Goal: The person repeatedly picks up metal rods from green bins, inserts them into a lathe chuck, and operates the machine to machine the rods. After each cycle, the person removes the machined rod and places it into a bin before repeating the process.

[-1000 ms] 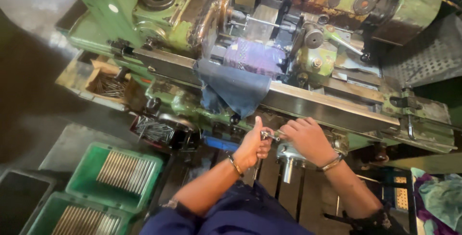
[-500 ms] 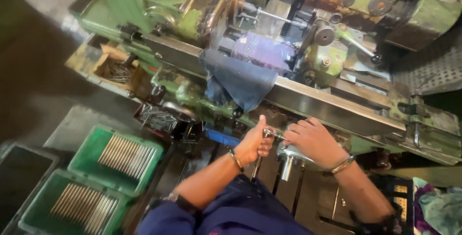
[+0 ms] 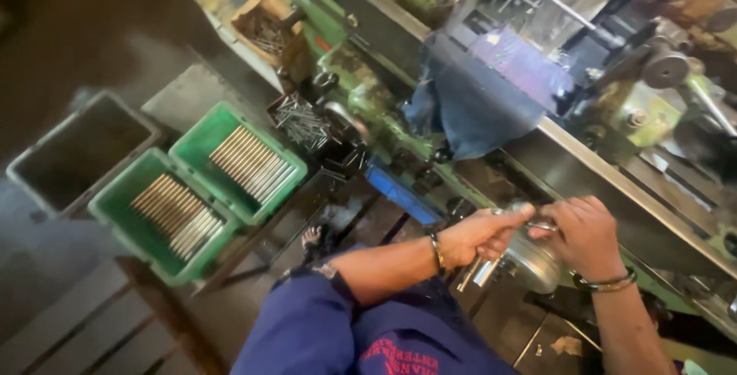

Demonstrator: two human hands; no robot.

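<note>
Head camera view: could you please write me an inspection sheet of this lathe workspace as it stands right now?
Surface: green lathe bed, worn and oily, with a blue cloth draped over it.
Job's things: round metal handwheel at the lathe's front; short metal rods stick out below the left hand.
Clutter: loose metal pins in a dark tray; scrap in a cardboard box.
Grippers: left hand closed around the rods; right hand on the handwheel, fingers curled at a small metal part.
Cables: nothing seen.
Surroundings: two green crates of stacked metal rods, a grey bin, dark wet floor.
</note>
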